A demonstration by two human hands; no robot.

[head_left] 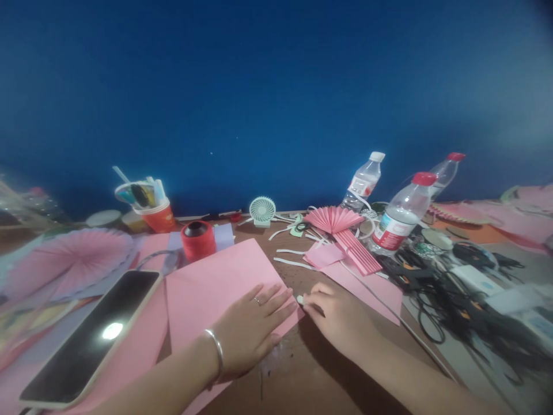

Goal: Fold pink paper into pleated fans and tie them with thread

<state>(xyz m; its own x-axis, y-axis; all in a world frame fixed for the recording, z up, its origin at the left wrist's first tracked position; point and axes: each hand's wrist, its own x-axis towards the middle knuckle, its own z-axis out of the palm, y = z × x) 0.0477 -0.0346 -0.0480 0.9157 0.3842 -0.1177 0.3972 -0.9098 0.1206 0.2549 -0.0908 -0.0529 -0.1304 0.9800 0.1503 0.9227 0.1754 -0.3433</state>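
My left hand [253,328], wearing a ring and a silver bracelet, lies flat with fingers spread on a sheet of pink paper [216,282]. Just beyond the sheet's right corner, my right hand [334,314] is closed in a pinch. A small whitish piece [300,300] pokes out between its thumb and forefinger, beside the paper's edge; its kind is too small to tell. Behind the hands, thin white strips [294,262] lie on the brown table [276,383]. A pleated pink paper fan [334,220] and a folded pink strip [358,252] rest beyond my right hand.
At left lie a phone [90,340] and a round pleated fan [75,262]. A red thread spool [197,241], a red cup of tools [155,216] and a small electric fan [262,211] stand behind. Plastic bottles [400,219] and tangled black cables [449,305] crowd the right.
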